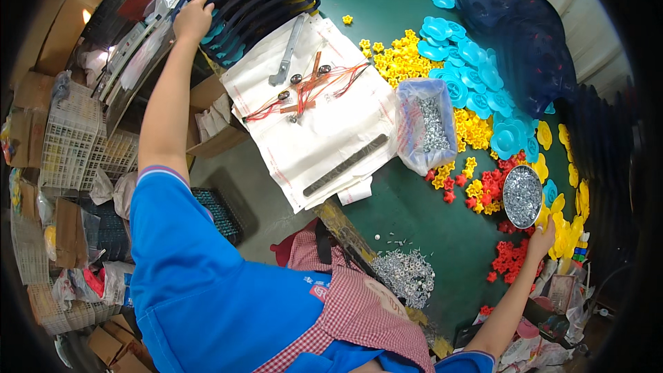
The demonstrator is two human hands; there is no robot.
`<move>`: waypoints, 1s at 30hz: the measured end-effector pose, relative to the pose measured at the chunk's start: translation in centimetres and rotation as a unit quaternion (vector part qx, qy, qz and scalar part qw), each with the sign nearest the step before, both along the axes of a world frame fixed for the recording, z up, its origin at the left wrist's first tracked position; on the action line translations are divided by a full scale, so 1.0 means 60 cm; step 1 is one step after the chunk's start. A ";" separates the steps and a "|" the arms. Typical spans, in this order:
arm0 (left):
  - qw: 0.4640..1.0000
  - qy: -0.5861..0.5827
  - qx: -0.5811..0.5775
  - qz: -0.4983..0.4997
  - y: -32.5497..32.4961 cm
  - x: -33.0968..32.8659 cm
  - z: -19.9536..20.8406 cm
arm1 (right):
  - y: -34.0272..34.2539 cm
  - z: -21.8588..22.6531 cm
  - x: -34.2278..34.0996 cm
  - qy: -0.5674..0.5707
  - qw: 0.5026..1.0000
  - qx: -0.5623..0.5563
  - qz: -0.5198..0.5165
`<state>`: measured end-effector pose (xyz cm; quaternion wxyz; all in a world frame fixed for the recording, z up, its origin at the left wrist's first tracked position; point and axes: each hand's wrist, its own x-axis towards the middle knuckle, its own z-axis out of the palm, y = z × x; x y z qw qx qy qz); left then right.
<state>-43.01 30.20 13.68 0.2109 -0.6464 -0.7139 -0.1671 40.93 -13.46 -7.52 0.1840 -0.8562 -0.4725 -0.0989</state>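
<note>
At the upper left, my left hand [193,19] is closed on the edge of a stack of dark blue plastic trays [273,10]. My right hand [542,238] is at the right side of the table, its fingers at the rim of a round metal bowl [522,197] full of small silvery screws. Between them lies a white sheet [276,145] bearing red wires with small dark round parts [302,93], a grey metal tool [288,52] and a dark flat strip [345,164]. A bag-lined container [404,131] of small metal parts stands beside the sheet.
Yellow stars [407,59], turquoise flower shapes [476,72], red pieces [510,262] and yellow shapes [563,231] lie on the green table [414,221]. Loose metal parts [407,278] pile near its front edge. Dark blue molded shells [528,48] stand far right; crates [72,131] fill the left.
</note>
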 end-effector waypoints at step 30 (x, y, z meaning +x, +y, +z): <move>0.852 0.002 -0.319 -0.415 -0.081 0.759 -0.190 | -0.062 0.195 -0.339 0.145 0.951 -0.061 0.265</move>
